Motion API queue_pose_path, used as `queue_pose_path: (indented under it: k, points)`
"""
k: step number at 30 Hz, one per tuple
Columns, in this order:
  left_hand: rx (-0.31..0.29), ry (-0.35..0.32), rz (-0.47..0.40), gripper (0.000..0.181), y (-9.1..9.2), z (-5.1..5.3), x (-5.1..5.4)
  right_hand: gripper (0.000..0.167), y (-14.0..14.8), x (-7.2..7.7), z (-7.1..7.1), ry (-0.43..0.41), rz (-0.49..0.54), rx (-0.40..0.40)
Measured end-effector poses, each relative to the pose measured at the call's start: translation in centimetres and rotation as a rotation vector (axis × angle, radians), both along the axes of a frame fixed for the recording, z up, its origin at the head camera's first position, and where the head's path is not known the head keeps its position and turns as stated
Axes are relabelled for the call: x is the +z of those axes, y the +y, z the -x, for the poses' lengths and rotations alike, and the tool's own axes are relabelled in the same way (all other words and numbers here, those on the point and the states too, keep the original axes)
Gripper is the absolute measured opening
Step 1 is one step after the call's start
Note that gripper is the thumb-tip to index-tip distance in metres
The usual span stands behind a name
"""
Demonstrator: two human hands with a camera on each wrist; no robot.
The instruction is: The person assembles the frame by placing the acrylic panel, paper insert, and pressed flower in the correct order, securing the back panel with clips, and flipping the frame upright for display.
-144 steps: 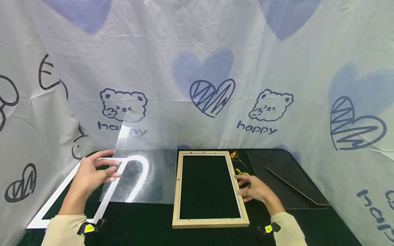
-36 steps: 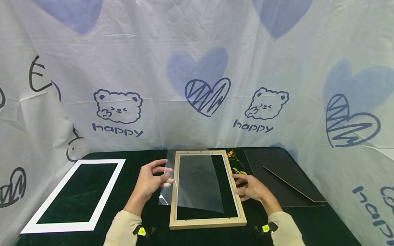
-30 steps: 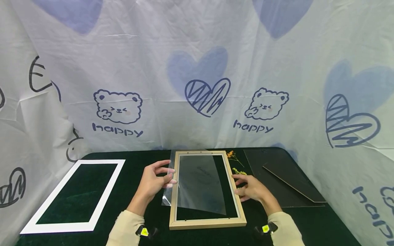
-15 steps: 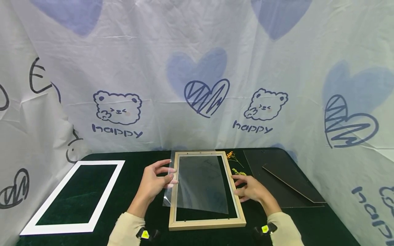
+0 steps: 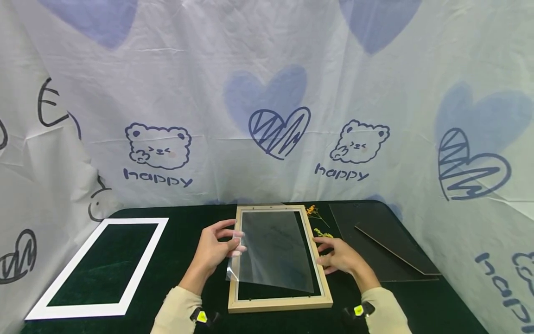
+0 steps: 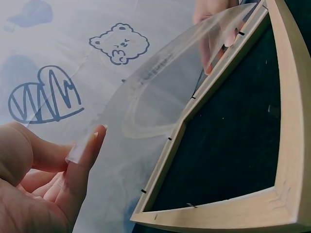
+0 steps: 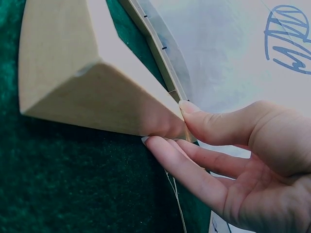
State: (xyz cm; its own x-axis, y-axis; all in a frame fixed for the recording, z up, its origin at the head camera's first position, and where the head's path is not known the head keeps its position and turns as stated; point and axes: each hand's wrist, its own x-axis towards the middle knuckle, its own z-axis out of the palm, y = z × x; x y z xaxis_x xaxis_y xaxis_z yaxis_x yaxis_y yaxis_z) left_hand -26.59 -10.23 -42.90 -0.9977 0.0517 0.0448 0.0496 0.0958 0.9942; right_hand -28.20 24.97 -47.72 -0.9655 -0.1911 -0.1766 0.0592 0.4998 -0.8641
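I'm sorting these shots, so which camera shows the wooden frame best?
The head view: all four sides of the wooden frame show, though the left hand and clear sheet partly overlap it. The left wrist view cuts it off at the right; the right wrist view shows mainly a corner and the right hand pinching an edge.

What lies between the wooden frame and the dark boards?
In the head view: the right hand, pinching the wooden frame by its right side, and beyond it an orange-flowered sprig and a yellow-flowered sprig.
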Motion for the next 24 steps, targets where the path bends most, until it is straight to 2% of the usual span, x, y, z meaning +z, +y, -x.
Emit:
queue_pose_path:
  k: [11, 24]
  points:
    - [-0.024, -0.014, -0.047, 0.054, 0.8, 0.1, -0.8, 0.066, 0.2, 0.0, 0.2, 0.002, 0.009, 0.020]
    - [-0.039, -0.021, -0.045, 0.054, 1.4, 0.1, -1.8, 0.065, 0.1, -0.1, 0.1, -0.007, 0.007, 0.016]
